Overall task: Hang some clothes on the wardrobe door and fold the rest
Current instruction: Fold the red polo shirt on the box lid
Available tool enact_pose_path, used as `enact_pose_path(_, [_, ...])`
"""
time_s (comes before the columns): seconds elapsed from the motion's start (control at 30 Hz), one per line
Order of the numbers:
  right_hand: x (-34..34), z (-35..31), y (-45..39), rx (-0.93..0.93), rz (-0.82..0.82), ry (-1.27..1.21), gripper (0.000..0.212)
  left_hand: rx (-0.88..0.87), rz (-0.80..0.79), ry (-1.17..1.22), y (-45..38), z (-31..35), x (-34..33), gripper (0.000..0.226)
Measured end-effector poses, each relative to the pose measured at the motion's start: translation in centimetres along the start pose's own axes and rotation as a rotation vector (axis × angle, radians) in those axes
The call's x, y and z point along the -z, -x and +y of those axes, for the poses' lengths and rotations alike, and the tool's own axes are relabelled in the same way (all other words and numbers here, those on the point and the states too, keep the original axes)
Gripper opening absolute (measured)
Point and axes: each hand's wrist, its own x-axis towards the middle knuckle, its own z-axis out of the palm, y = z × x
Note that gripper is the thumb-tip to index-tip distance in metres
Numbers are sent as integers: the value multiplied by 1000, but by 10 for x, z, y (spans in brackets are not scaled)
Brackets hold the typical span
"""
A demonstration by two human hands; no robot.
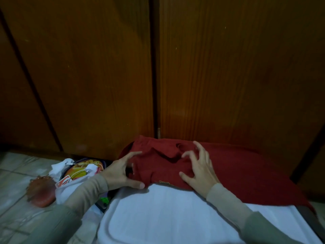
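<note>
Wardrobe doors (pixel 228 67) close behind (shut)

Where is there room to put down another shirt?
The white sheet is bare in front of the red garment, between the two sleeves. The tiled floor at far left is open too. It is crowded beside the left hand, where a plastic bag and brown pouch lie.

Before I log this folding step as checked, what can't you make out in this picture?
- Head view: how far the red garment is folded; the left hand and right hand cover its bunched middle.
- Head view: the white cloth underneath is cut off by the bottom edge.
- Head view: the wardrobe doors run past the top edge, so no hanging spot shows.
- Head view: the print on the bagged items on the floor is too small and dim.
</note>
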Motion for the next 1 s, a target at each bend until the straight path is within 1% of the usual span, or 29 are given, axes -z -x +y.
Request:
enact_pose_path(0.03, [0, -4, 3, 66, -31, -11, 40, -10, 16, 28, 3, 0, 2, 108])
enact_pose_path(0.17, [2, -5, 11, 284, -152, -40, 44, -20, 130, 191, 11, 3, 12, 109])
enact_pose_path(0.23, [2, 4, 12, 352, -184, -43, 34, -32, 159, 173, 13, 2, 17, 103])
enact_pose_path(0.27, [2, 9, 13, 351, -197, -67, 27, -39, 149, 157, 15, 2, 19, 96])
enact_pose_path(0.33, [5, 20, 15, 315, -218, -106, 27, -41, 114, 129, 18, 8, 24, 68])
enact_pose_path(0.37, [6, 25, 16, 306, -222, -118, 28, -47, 90, 56, 19, 13, 27, 56])
enact_pose_path(0.47, [13, 35, 18, 313, -264, -137, 33, -43, -28, -326, 17, 18, 33, 40])
enact_pose_path(0.5, [15, 37, 18, 314, -294, -151, 37, -23, -64, -394, 16, 19, 31, 32])
enact_pose_path(0.57, [20, 38, 21, 304, -350, -186, 41, 46, -73, -396, 14, 25, 22, 7])
enact_pose_path(0.6, [22, 38, 22, 292, -379, -204, 41, 78, -49, -418, 12, 28, 16, 14])
enact_pose_path(0.63, [26, 38, 23, 267, -409, -232, 39, 102, -30, -490, 10, 30, 11, 24])
enact_pose_path(0.67, [29, 36, 23, 226, -438, -278, 35, 126, -2, -617, 7, 32, 7, 28])
enact_pose_path(0.73, [34, 35, 22, 137, -456, -376, 24, 128, 41, -1002, 4, 43, -6, 19])
enact_pose_path(0.77, [34, 35, 21, 104, -418, -412, 22, 120, 48, -1157, 3, 47, -14, 20])
enact_pose_path(0.8, [32, 36, 19, 81, -323, -410, 22, 104, 46, -1251, 2, 51, -22, 29])
enact_pose_path(0.83, [28, 37, 17, 52, -187, -364, 23, 82, 47, -1284, 0, 54, -30, 37])
enact_pose_path(0.87, [24, 39, 12, 8, -44, -294, 23, 38, 56, -1262, -3, 57, -38, 41])
enact_pose_path(0.9, [21, 39, 8, -52, 75, -244, 24, -19, 67, -1193, -7, 59, -45, 39])
enact_pose_path(0.93, [18, 38, 1, -125, 137, -240, 26, -68, 84, -1073, -12, 57, -52, 33])
enact_pose_path(0.97, [16, 37, -6, -214, 138, -272, 30, -120, 89, -918, -16, 55, -58, 28])
enact_pose_path(1.0, [15, 34, -13, -304, 97, -326, 35, -167, 83, -749, -21, 53, -63, 26])
